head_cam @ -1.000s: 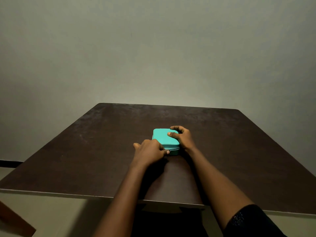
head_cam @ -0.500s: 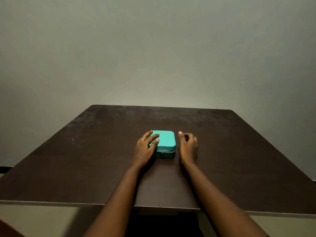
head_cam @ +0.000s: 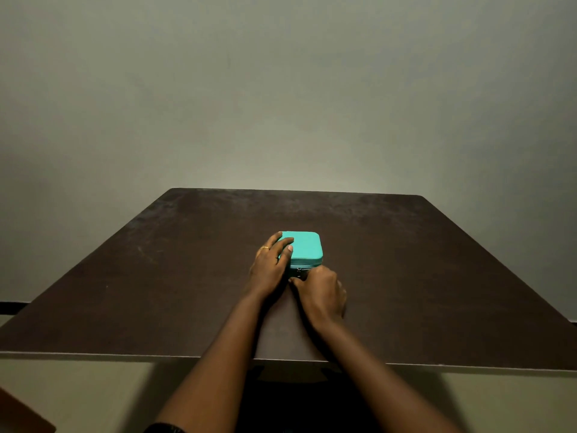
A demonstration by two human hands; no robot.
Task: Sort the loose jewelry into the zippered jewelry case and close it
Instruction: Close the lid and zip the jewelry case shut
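A closed teal zippered jewelry case (head_cam: 306, 247) lies flat near the middle of the dark table (head_cam: 406, 260). My left hand (head_cam: 270, 265) rests on the case's left side, its fingers laid fairly straight over the lid's left edge, a gold ring on one finger. At the case's front wall, my right hand (head_cam: 321, 290) has its fingers curled and pinches the small zipper pull (head_cam: 299, 270) with the thumb tip touching it. I see no loose jewelry on the table.
The table's near edge (head_cam: 125, 354) runs across the lower part of the view, and its far edge meets a plain grey-green wall (head_cam: 281, 89). A brown corner of some object (head_cam: 18, 417) shows at the bottom left, below the table.
My right hand has moved from beside the case's right side to its front, onto the zipper pull. My left hand stays on the left of the lid.
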